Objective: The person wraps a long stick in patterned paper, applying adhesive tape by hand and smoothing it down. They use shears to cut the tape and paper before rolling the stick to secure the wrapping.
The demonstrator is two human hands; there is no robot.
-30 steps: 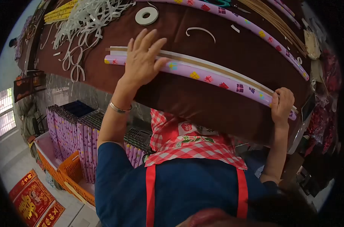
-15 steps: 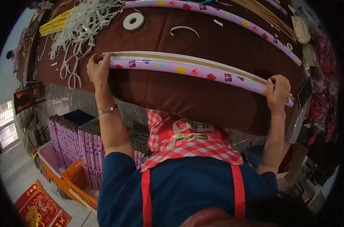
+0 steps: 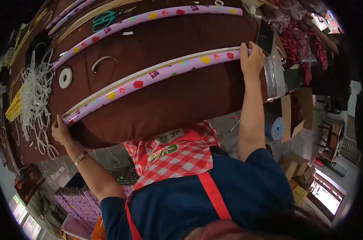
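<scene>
A long roll of purple wrapping paper [image 3: 143, 83] printed with coloured gift boxes lies slantwise across the brown cloth. Along its far edge run a brown strip and a white strip [image 3: 145, 70]. My left hand [image 3: 62, 131] grips the roll's left end, fingers closed around the tip. At the opposite end my right hand [image 3: 251, 61] is closed on the roll, thumb and fingers on either side. Behind it lies a second purple roll [image 3: 139, 19], not touched by either hand.
Green-handled scissors [image 3: 104, 21] rest by the far roll. A white tape roll [image 3: 65, 77], a curled white strip [image 3: 103, 62] and a tangle of white strips [image 3: 34, 100] lie at left. Bundled red items [image 3: 289, 44] are at the right. An open cardboard box [image 3: 286, 120] stands below the table's right side.
My head view has turned, so the table appears tilted and shifted. Both hands still hold the two ends of the roll, with the strips still along its far edge.
</scene>
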